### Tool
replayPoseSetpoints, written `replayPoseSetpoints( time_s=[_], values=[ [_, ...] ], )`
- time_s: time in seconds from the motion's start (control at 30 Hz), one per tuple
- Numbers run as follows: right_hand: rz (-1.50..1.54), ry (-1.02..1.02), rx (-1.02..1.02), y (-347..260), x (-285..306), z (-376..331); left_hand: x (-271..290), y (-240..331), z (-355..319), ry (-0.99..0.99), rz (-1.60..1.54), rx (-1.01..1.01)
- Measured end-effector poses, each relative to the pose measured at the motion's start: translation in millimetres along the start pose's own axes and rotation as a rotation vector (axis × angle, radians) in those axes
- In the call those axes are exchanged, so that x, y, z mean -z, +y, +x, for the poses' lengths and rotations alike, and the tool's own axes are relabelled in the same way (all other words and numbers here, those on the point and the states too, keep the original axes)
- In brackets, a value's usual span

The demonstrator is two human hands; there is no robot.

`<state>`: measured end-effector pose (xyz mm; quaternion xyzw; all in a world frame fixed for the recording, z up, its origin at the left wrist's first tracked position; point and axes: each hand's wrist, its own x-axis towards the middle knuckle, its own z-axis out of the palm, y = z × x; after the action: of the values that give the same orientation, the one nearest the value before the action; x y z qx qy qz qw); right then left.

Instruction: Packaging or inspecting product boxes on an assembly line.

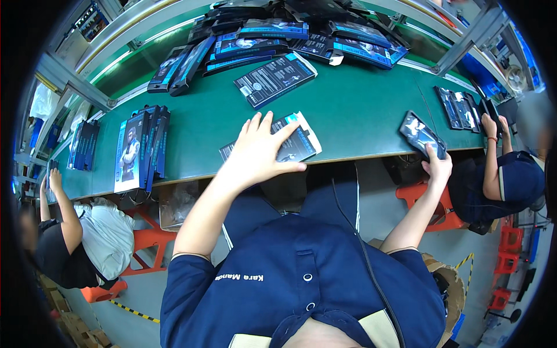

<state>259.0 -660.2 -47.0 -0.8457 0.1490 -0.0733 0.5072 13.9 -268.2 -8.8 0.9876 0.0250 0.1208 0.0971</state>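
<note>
My left hand [258,149] lies with fingers spread across a flat black-and-blue printed box [299,145] at the table's near edge. Its right end shows a pale raised flap, and my hand hides much of its middle. Off to the right, my right hand [436,166] grips a flat black glossy rectangular item [419,132], about phone-shaped, by its lower end. Bright reflections cover its face, so its exact kind is unclear. Beyond my left hand lies another printed box [275,79], back side up.
Similar boxes [249,43] are heaped at the green table's [360,122] far side. Upright boxes [139,148] stand in a row at left. Co-workers sit at both ends; by the right one's hands [493,124] are black trays [457,109]. A metal frame [464,43] rises behind.
</note>
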Motion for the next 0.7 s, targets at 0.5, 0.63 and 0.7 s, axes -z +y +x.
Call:
replayPoseSetpoints(
  time_s=[0.5,0.63,0.7],
  values=[
    [0.865,-0.742,0.171,-102,-84,-158,32,11,6,0.523,-0.615,-0.197],
    [0.906,-0.473,0.474,-125,-79,-172,36,7,1,0.489,-0.659,-0.228],
    [0.779,-0.424,0.779,-141,-66,-177,44,9,-3,0.442,-0.601,-0.197]
  ],
)
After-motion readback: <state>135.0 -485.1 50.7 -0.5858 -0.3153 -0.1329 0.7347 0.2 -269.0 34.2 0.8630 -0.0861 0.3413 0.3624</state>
